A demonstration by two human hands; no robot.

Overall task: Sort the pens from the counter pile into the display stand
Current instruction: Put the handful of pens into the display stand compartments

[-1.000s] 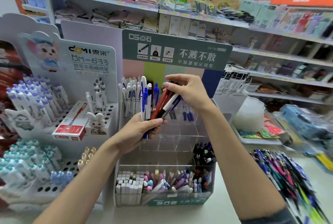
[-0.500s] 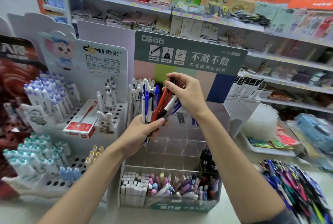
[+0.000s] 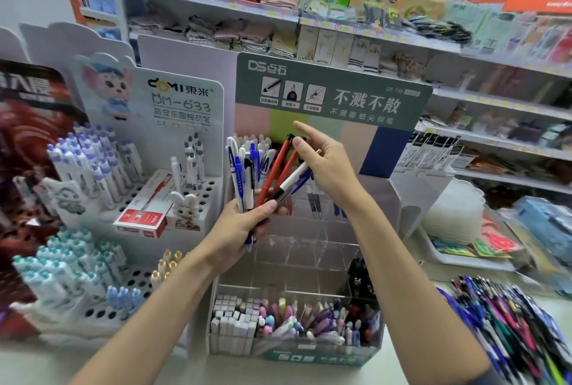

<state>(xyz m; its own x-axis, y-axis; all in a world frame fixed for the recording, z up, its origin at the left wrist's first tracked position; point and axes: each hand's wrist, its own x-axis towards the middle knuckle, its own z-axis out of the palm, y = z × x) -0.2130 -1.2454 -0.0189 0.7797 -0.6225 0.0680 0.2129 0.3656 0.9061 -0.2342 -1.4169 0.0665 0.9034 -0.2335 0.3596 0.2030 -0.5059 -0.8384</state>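
Observation:
My left hand (image 3: 244, 227) grips a bunch of pens (image 3: 278, 174) by their lower ends: red, white and blue ones fanned upward. My right hand (image 3: 328, 168) is at the tops of the fanned pens. Its thumb lies against a red pen's cap, its lower fingers curl over the white and blue pens, and its index finger points straight out. Both hands hover in front of the clear tiered display stand (image 3: 309, 248) with a green header. White and blue pens (image 3: 247, 149) stand in its top left slot. The counter pile of pens (image 3: 513, 326) lies at the lower right.
A white DOMI pen stand (image 3: 182, 112) with a red box (image 3: 144, 208) sits to the left. The display stand's front bin holds erasers and small pens (image 3: 291, 322). A white tray (image 3: 458, 257) sits to the right, with store shelves (image 3: 356, 32) behind.
The view has shifted so the stands sit further right. My right index finger has lifted off the pen tops and straightened. My left hand still grips the bunch.

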